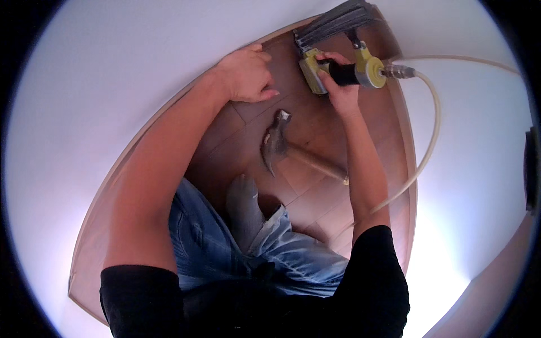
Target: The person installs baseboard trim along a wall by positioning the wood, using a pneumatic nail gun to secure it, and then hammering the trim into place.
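Observation:
My right hand (342, 93) is wrapped round the black grip of a yellow and black air nail gun (311, 72). Its long dark magazine reaches to the far corner, by the trim along the wall. A pale air hose (436, 121) joins the gun at a metal coupling on the handle's end. To the left of the gun, my left hand (245, 73) rests at the baseboard (282, 30), its fingertips touching the strip. The thumb stands apart from the bent fingers, and I see nothing held there. A claw hammer (274, 142) lies on the floor between my forearms.
Wood-plank flooring (307, 194) runs beneath me, bordered by trim at the white walls (129, 56). My bent legs in blue jeans (205, 236) and a foot in a grey sock (244, 208) take up the near floor. The hose loops along the right wall and over my right forearm.

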Motion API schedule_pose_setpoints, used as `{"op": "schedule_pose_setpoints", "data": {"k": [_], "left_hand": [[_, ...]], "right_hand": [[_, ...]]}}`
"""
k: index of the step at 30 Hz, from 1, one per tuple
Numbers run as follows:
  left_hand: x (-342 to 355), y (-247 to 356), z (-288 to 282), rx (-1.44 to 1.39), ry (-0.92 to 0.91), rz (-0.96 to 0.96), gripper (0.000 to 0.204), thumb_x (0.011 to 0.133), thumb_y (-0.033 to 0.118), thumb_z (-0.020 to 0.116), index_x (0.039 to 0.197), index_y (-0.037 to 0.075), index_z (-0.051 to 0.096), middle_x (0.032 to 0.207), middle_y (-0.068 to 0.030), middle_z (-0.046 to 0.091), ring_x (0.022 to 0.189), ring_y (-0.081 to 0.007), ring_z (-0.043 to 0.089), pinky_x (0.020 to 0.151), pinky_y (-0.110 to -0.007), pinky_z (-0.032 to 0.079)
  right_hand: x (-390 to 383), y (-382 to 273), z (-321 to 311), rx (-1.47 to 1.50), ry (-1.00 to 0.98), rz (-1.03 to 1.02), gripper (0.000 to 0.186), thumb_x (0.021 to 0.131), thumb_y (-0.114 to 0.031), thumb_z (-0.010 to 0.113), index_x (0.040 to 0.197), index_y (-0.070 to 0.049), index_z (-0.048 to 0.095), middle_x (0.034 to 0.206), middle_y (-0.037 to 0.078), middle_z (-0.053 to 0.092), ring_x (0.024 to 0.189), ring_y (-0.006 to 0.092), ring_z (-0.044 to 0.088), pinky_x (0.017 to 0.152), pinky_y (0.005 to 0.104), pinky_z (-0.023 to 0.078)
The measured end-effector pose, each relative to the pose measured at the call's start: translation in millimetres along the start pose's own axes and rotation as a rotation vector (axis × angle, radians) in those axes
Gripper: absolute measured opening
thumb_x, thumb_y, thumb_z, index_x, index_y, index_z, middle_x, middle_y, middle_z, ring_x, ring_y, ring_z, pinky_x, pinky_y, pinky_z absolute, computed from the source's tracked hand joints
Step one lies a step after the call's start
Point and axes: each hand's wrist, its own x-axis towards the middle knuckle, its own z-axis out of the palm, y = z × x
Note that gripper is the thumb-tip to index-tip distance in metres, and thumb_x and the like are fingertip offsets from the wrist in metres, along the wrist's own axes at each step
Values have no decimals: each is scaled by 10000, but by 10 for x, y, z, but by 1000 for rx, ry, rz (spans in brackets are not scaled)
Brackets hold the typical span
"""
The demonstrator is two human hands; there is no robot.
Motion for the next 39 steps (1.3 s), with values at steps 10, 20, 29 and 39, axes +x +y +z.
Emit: {"op": "schedule_pose_setpoints", "data": {"k": [10,20,29,39], "left_hand": [[-34,111,-40,-68,9,-54,437,993,510,553,958,148,794,875,-61,739,1059,-261,604,1005,-414,412],[-362,1664,92,-111,-158,-140,607,884,489,751,1365,137,637,1564,-114,418,1490,-349,304,1163,-609,292],[-1364,1993,-1167,-24,-62,-268,457,877,420,751,1238,145,697,1186,-71,692,1336,-384,474,1002,-529,481],[-5505,3171,-1693,-8,449,-916,377,857,292,802,1108,34,690,995,-154,694,1246,-457,512,1037,-532,444]], "right_hand": [[-1883,-1457,-317,-316,146,280,559,918,-51,701,1441,-1,511,1406,125,586,1324,254,536,1170,395,371],[-4791,-3445,-80,-315,681,210,679,962,-84,639,1560,-38,321,1479,188,492,1375,346,458,1182,518,322],[-4849,-3959,252,-494,765,28,492,871,-85,673,1344,10,575,1301,188,612,1265,313,563,1134,438,396],[-3547,-4201,392,-498,146,-156,540,888,-204,710,1375,-14,575,1336,207,633,1266,323,582,1119,442,411]]}}
